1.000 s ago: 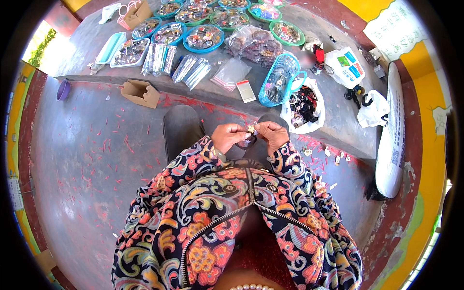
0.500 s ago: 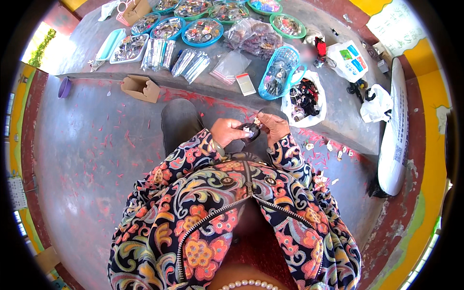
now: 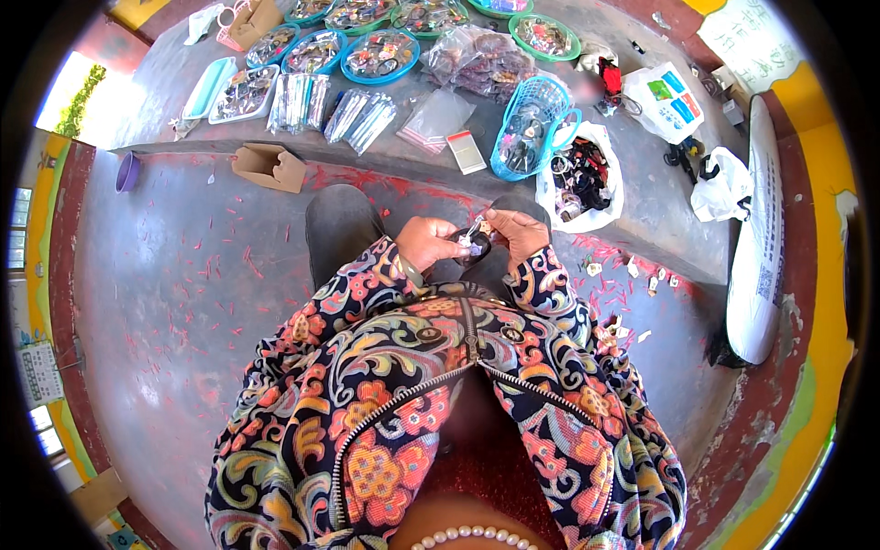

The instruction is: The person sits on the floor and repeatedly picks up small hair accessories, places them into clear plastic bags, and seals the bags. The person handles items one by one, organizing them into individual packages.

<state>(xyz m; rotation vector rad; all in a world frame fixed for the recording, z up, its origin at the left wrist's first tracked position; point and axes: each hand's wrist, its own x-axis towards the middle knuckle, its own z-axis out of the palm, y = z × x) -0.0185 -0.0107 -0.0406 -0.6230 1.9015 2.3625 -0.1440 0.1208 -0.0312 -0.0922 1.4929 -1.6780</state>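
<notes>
Above my lap, my left hand (image 3: pixel 426 242) is closed in a pinch on a black hair tie (image 3: pixel 473 257) with a small pale ornament on it. My right hand (image 3: pixel 520 234) is opposite, its thumb and fingertips pinched together at the upper edge of the hair tie. A thin whitish strip (image 3: pixel 475 225) shows at the right fingertips; what it is exactly is too small to tell. Just beyond my right hand, a white bag (image 3: pixel 614 206) holds a tangle of dark hair ties.
On the raised grey ledge stand a blue basket (image 3: pixel 515 162), round trays of small goods like one blue tray (image 3: pixel 412 66), packed clear sleeves (image 3: pixel 361 119), plastic bags (image 3: pixel 438 119) and a small white device (image 3: pixel 466 154). An open cardboard box (image 3: pixel 269 167) and purple bowl (image 3: pixel 127 172) sit lower left.
My right fingers have shifted slightly at the hair tie, and the whitish strip now shows between the hands. The ornament has turned more upward. The view has tilted a little.
</notes>
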